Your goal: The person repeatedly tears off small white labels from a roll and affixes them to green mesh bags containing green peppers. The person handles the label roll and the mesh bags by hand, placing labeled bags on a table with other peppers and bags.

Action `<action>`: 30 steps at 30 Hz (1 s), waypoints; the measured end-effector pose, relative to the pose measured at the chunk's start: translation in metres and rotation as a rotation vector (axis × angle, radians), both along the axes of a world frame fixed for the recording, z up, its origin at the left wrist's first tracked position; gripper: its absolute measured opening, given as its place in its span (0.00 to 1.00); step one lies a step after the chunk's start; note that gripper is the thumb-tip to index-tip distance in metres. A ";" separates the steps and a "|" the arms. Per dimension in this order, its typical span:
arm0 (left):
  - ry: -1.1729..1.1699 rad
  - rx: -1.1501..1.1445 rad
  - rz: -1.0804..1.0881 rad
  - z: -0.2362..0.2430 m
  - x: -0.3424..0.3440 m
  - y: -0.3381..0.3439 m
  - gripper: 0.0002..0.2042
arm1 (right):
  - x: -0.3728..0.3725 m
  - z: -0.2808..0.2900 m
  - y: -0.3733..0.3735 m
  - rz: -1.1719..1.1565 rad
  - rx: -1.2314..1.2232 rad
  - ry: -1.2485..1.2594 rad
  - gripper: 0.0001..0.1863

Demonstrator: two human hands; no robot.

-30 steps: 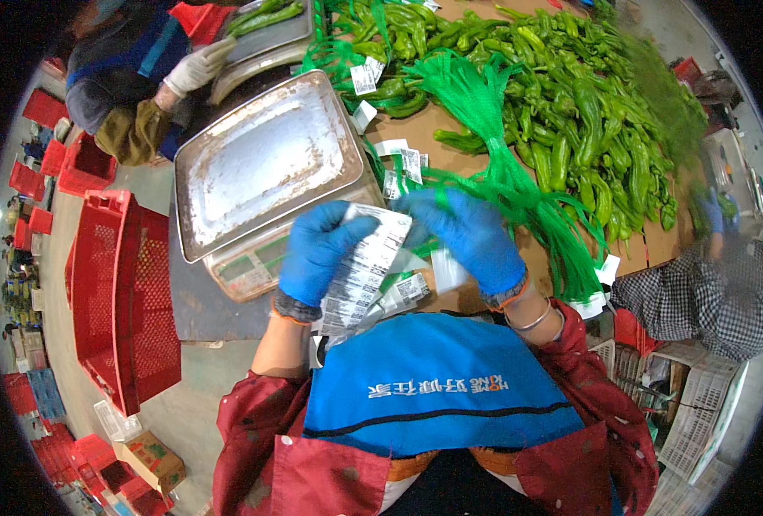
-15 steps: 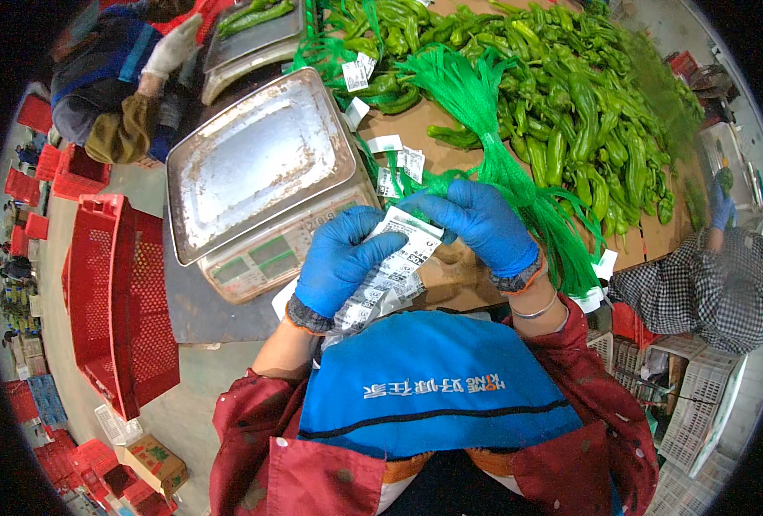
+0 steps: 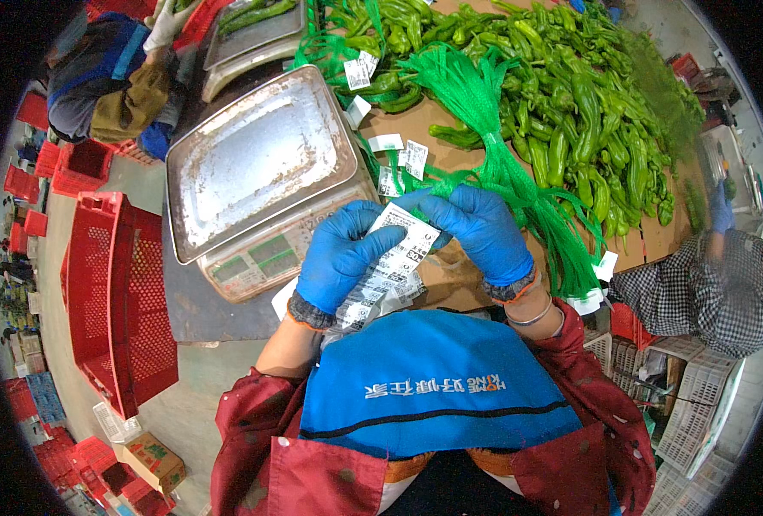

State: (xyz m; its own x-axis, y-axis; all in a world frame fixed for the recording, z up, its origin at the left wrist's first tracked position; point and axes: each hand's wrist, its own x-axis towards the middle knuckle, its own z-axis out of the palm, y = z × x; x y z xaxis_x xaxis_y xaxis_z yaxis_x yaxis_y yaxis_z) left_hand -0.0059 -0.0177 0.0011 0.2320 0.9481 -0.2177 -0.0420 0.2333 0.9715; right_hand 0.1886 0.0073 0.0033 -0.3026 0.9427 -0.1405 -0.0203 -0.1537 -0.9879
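My left hand [image 3: 340,256], in a blue glove, pinches a strip of white printed labels [image 3: 392,262] between thumb and fingers. My right hand [image 3: 484,234], gloved the same way, has its fingers closed at the strip's upper right edge; its fingertips are partly hidden. Just beyond both hands, a thin length of green netting runs toward a bunch of green mesh bags [image 3: 484,129]. White tags [image 3: 414,160] hang on the netting near the scale. Under my wrists, the lower part of the strip lies over more labels.
A worn metal-topped scale [image 3: 265,163] stands left of my hands. Green peppers [image 3: 583,129] are heaped across the table's far right. A red crate [image 3: 123,301] stands at left. A co-worker [image 3: 115,77] is at upper left, another [image 3: 699,292] at right.
The strip's top edge, curled before, now lies flatter and faces up. My right hand has shifted slightly left. The white-gloved hand of the co-worker at upper left has moved up and away.
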 end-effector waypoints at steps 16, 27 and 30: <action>0.129 -0.002 0.043 -0.011 -0.002 -0.008 0.13 | -0.001 -0.008 -0.002 0.021 0.127 -0.053 0.10; -0.017 0.181 -0.061 -0.003 -0.030 -0.014 0.09 | -0.004 -0.016 -0.008 0.001 0.335 -0.210 0.09; 0.101 0.030 -0.179 -0.008 -0.018 -0.014 0.09 | -0.013 -0.036 -0.022 0.108 0.391 -0.164 0.13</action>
State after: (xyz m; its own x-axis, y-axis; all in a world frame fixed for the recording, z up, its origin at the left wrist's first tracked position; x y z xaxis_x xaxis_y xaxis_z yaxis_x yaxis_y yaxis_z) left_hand -0.0240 -0.0319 -0.0071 0.3754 0.9003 -0.2203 0.0956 0.1988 0.9754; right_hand 0.1756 -0.0146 -0.0329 -0.4058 0.8988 0.1660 0.1373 0.2395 -0.9611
